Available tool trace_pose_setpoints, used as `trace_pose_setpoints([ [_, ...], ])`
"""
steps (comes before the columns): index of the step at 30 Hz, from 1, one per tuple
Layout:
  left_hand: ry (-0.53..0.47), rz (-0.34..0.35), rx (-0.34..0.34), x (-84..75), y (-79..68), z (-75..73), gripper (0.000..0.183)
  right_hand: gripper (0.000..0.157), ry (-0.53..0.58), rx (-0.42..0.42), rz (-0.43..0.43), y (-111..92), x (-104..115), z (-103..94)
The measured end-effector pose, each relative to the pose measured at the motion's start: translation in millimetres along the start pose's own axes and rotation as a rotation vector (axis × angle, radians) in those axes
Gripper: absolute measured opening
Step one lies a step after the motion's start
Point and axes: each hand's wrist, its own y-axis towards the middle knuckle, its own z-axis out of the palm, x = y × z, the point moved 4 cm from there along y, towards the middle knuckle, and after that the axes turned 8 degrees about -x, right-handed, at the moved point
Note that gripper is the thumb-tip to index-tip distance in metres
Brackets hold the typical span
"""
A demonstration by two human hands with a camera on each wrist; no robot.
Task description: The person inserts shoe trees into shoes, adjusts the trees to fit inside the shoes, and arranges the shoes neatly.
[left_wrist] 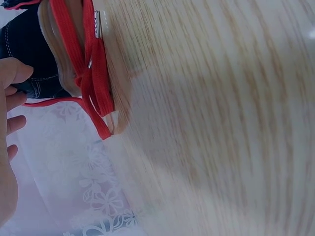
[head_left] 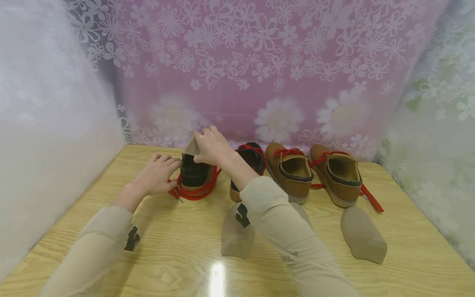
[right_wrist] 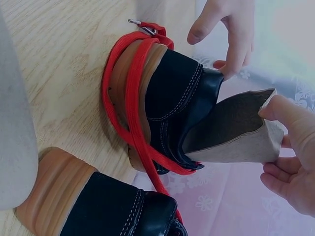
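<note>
Insert (right_wrist: 236,148) (probably cardboard) in right hand (head_left: 213,147)

"What's the bench (head_left: 178,251) like?"
"Smooth wood grain with a glossy sheen."
"And the black shoes (right_wrist: 172,83)?"
"Matt cloth-like sides, a shiny leathery collar (right_wrist: 209,88)."
"Their laces (right_wrist: 131,83)?"
"Woven cloth, metal tips (left_wrist: 97,22)."
"The insert (right_wrist: 236,151)?"
"Matt, like moulded paper."

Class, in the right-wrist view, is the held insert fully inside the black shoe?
No: the insert, pinched by the right hand, juts from the shoe.
</note>
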Motion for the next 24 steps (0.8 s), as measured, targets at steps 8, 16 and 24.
trace_pose_setpoints([
  [8,0.009,0.006,0.005,0.4,-0.4,0.3,0.05,0.06,-0.02,-0.029,0.01,2,5,4.7],
  [16,0.012,0.018,-0.02,-0.3,2.0,-0.9,0.048,0.059,-0.069,-0.006,0.053,7,9,5.7],
  [24,-0.001,-0.001,-0.016,0.0,-0.5,1.3,0.045,0.052,-0.071,0.003,0.052,7,10,8.8],
])
